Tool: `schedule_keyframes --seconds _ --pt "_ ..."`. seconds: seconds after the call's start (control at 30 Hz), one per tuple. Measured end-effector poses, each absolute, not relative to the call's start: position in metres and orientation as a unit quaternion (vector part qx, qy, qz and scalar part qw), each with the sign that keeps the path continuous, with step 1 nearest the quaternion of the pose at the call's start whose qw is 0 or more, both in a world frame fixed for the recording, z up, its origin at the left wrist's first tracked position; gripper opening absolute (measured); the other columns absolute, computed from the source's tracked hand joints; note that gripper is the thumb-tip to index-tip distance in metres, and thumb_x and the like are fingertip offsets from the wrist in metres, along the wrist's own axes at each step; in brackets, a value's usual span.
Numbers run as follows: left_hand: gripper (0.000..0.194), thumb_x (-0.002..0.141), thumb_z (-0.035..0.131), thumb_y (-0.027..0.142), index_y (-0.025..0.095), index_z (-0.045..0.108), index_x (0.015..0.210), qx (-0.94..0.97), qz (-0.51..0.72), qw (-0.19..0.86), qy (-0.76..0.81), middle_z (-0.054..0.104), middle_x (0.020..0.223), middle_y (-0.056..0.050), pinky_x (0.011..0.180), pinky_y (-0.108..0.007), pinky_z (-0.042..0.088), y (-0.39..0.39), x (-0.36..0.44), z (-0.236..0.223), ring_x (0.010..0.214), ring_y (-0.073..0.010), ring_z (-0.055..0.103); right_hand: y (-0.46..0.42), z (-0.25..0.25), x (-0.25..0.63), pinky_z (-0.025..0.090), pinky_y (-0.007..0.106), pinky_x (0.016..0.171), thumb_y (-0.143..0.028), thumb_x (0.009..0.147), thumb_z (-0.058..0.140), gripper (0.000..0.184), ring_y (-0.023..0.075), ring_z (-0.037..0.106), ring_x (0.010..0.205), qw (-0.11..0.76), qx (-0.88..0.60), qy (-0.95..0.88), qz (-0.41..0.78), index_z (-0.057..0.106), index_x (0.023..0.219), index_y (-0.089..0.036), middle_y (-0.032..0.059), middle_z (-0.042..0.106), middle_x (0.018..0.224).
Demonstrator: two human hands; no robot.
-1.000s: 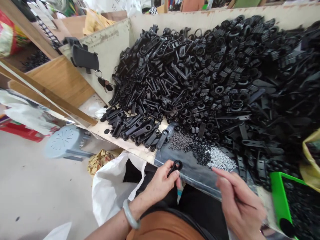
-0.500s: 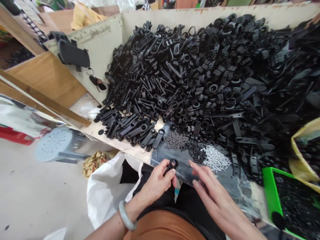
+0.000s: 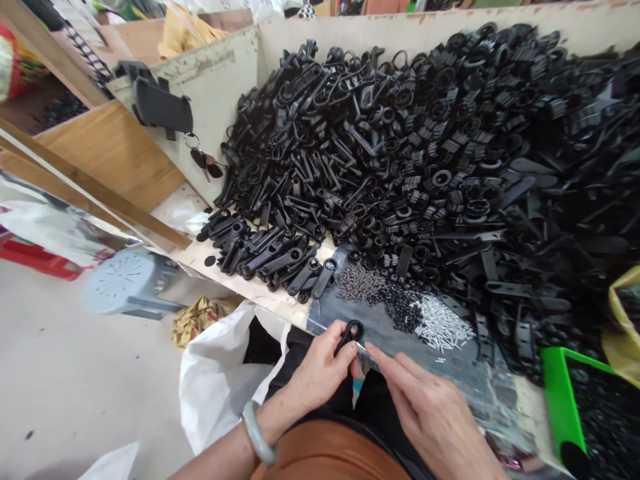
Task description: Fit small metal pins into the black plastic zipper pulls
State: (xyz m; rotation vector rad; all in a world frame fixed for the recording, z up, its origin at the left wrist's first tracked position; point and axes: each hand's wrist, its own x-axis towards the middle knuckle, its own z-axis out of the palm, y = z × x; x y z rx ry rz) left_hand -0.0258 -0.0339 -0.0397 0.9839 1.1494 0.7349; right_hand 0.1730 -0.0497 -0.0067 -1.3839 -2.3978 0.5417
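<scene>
My left hand point(image 3: 327, 367) is closed around a black plastic part with a ringed end point(image 3: 355, 329), the ring pointing up and away from me. Close to its right, my right hand point(image 3: 420, 387) pinches a small silver metal pin point(image 3: 361, 347) with the tip near the black part; whether the two touch I cannot tell. Beyond my hands, a heap of silver pins point(image 3: 443, 321), small black pieces point(image 3: 401, 308) and tiny dark grey-brown pieces point(image 3: 361, 283) lie on a dark sheet point(image 3: 380, 327). Similar black parts point(image 3: 280, 260) lie in a row to the left.
A large pile of black plastic parts point(image 3: 400, 147) fills the bin behind. A green tray point(image 3: 553, 380) stands at the right, by a yellow bag point(image 3: 625, 333). At the left are a white sack point(image 3: 205, 380), a grey-blue stool point(image 3: 123, 277) and hanging keys point(image 3: 207, 163).
My right hand has come left towards the black part, and a silver pin now shows at its fingertips. My left hand keeps its hold. The whole view has shifted slightly.
</scene>
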Motion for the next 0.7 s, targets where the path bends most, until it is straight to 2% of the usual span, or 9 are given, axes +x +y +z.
schedule_keyframes --seconds 0.23,0.43,0.7 --pt "0.023 0.098 0.056 0.043 0.02 0.058 0.103 0.463 0.321 0.644 0.517 0.062 0.062 0.004 0.057 -0.022 0.038 -0.034 -0.026 -0.036 0.056 -0.0119 0.051 -0.049 -0.007 0.168 0.065 0.026 0.064 -0.005 0.096 0.035 0.052 0.018 0.079 0.074 0.139 -0.491 -0.833 0.215 0.067 0.134 -0.019 0.0074 0.079 0.099" --pt "0.018 0.101 0.052 0.038 0.021 0.055 0.105 0.489 0.296 0.633 0.523 0.062 0.064 0.004 0.06 -0.024 0.038 -0.034 -0.025 -0.032 0.06 -0.0132 0.052 -0.048 -0.007 0.169 0.066 0.027 0.071 -0.006 0.096 0.035 0.052 0.0174 0.08 0.074 0.135 -0.493 -0.828 0.231 0.067 0.136 -0.019 0.0074 0.08 0.1" --pt "0.015 0.101 0.05 0.035 0.021 0.055 0.097 0.509 0.294 0.605 0.537 0.066 0.063 0.002 0.062 -0.025 0.039 -0.031 -0.022 -0.029 0.061 -0.0146 0.057 -0.047 -0.004 0.168 0.062 0.027 0.053 -0.006 0.095 0.035 0.053 0.0195 0.079 0.065 0.106 -0.496 -0.839 0.195 0.067 0.135 -0.02 0.0056 0.079 0.091"
